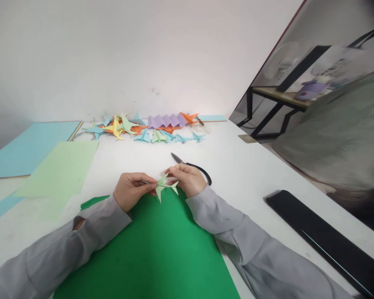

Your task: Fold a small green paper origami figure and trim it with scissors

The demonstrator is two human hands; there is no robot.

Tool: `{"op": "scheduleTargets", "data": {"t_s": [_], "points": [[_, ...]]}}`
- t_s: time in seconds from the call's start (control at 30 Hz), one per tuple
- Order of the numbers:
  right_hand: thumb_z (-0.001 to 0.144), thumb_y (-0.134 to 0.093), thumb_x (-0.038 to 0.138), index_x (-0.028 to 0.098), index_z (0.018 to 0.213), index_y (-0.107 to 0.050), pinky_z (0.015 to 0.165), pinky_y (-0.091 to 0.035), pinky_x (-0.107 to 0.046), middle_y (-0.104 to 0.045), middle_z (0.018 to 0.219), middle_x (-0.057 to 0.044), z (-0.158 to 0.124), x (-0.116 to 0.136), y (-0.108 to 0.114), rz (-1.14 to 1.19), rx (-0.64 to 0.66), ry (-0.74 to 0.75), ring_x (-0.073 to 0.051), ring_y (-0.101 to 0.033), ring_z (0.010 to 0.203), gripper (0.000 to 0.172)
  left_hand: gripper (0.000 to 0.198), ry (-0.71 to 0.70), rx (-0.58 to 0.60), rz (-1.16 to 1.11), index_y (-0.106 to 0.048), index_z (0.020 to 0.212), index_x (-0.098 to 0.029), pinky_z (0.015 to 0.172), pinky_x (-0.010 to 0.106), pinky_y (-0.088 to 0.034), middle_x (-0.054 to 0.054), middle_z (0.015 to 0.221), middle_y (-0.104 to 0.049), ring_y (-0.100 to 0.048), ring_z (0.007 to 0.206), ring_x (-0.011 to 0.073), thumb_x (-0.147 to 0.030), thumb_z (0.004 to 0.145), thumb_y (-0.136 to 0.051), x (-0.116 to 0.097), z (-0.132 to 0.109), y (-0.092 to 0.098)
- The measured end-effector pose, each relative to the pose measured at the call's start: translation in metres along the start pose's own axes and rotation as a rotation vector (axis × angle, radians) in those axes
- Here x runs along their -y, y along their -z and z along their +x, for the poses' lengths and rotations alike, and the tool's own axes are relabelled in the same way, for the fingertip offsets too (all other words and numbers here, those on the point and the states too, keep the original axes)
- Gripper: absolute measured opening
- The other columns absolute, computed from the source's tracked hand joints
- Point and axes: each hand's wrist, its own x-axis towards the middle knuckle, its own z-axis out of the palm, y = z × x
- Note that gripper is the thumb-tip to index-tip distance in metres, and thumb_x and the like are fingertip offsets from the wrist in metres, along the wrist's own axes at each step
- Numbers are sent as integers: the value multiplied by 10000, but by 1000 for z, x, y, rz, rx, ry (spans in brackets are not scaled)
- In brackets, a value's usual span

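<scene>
A small light green folded paper plane [161,187] is held above the top end of a green sheet [156,245]. My left hand [134,190] pinches its left end between thumb and fingers. My right hand [187,178] is at its upper right side, fingers curled in and touching the wing tip; part of the fingertips is hard to make out. Just beyond my right hand lie black-handled scissors [199,167], partly covered by that hand.
Several folded paper planes [121,126] and a purple pleated paper [167,121] lie along the wall. Blue sheets [34,143] and light green sheets [62,166] are at left. A long black object [324,236] lies right; a person [339,133] is beyond the table edge.
</scene>
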Motion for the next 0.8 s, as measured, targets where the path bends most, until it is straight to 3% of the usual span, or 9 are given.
{"op": "scheduleTargets", "data": {"t_s": [0.17,0.27,0.47,0.8], "points": [[501,-724,395,153,543,-579,469,-436,-227,-613,567,-11,2,-1,2,62,-67,-24,-121,-566,548,285,97,5,-80,3,-682,618,-154,503,262,-507,17,531,-650,-601,481,144,-205,556,-736,5,1,2],[547,-712,360,163,568,-556,473,-452,-219,-617,584,2,-2,0,2,66,-61,23,-98,-545,527,252,127,19,-165,-13,-680,640,-144,508,272,-522,16,500,-646,-607,471,150,-209,551,-742,5,2,2],[489,-752,277,163,565,-578,445,-450,-194,-585,521,33,-8,4,-1,66,-90,80,-94,-555,517,222,146,11,-312,-5,-672,659,-123,519,276,-547,17,468,-640,-614,454,149,-203,557,-738,2,4,1],[487,-752,375,162,596,-652,436,-453,-239,-601,520,5,-10,1,-6,-72,-111,144,-125,-558,490,260,136,0,-241,1,-673,646,-123,508,268,-545,17,482,-639,-617,466,150,-205,557,-735,2,2,0]]}}
